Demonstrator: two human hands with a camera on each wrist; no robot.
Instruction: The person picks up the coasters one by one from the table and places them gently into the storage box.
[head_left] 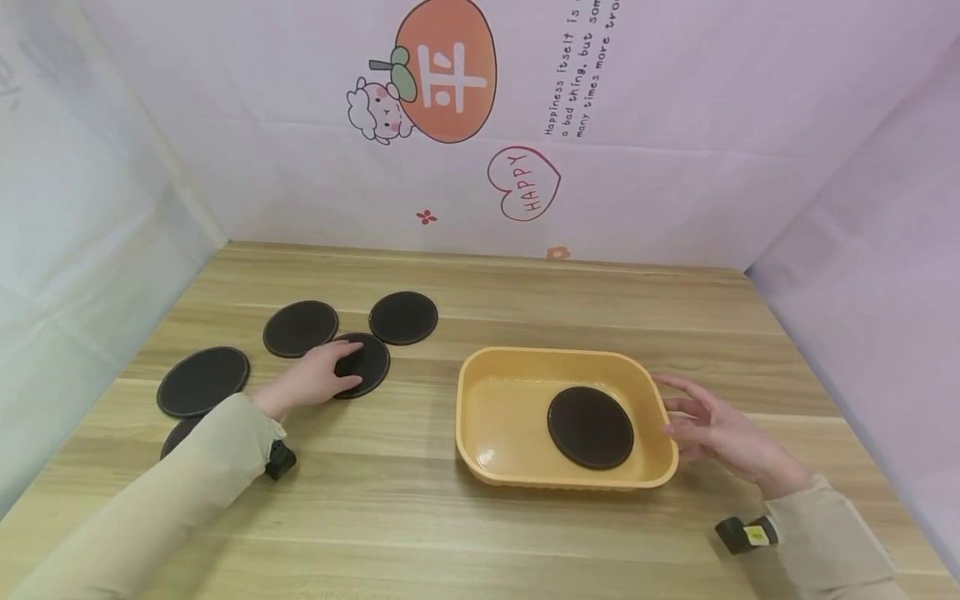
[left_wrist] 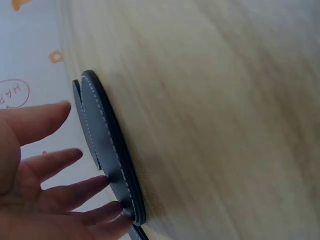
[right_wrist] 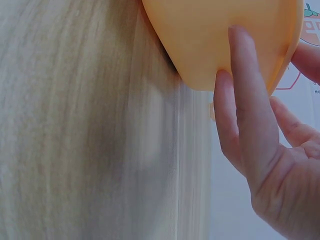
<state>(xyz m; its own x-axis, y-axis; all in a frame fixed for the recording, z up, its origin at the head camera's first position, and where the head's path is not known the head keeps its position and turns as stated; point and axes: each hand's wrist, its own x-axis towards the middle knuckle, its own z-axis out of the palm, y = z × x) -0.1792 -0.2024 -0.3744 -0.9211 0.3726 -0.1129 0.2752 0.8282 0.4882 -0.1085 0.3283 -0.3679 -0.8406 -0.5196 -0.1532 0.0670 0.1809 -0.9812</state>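
Note:
My left hand (head_left: 311, 382) reaches over a round black coaster (head_left: 372, 364) on the table, thumb and fingers spread about it. In the left wrist view, the fingertips are right at the stitched edge of that coaster (left_wrist: 107, 145). To the right stands a yellow plastic basin (head_left: 498, 417), with one black coaster (head_left: 590, 427) lying flat inside it. My right hand (head_left: 723, 433) rests against the basin's right side. In the right wrist view, its extended fingers (right_wrist: 245, 85) lie along the outer wall of the basin (right_wrist: 200, 40), and other fingertips are at the rim.
More black coasters lie on the wooden table: one beyond my left hand (head_left: 403, 317), one behind it (head_left: 302, 328), and one at the far left (head_left: 202, 382). Another coaster (head_left: 178, 435) is partly hidden by my left sleeve. White printed cloth (head_left: 637, 183) encloses the table's back and sides.

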